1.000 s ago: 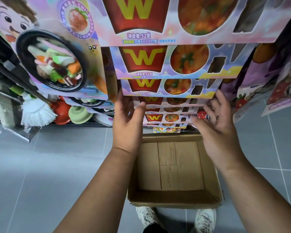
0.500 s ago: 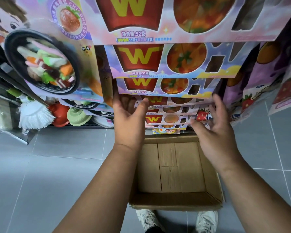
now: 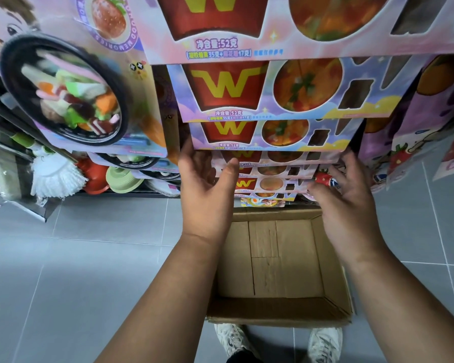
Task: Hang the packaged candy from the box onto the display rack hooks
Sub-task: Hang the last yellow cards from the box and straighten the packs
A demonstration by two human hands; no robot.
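1. Step in hand, as a judgement: squaring up the fourth-down flat pink-purple card candy pack, the one with the red yellow-W carton print, in the hung column.
2. Left hand has straight fingers and a splayed thumb at the pack's left edge. Right hand has spread, loosely bent fingers at its right edge. Neither visibly pinches, and contact can't be confirmed.
3. To do it well: steady both ends evenly, keep the card level and push straight back. The hook is hidden behind the upper packs, so it has to go by feel.
4. The brown cardboard box on the grey tile floor shows a bare bottom, so the task is likely near done.
5. Orientation: the candy pack faces the person, print upright, top edge up. Its long axis runs horizontally, left to right, parallel to the upper packs.
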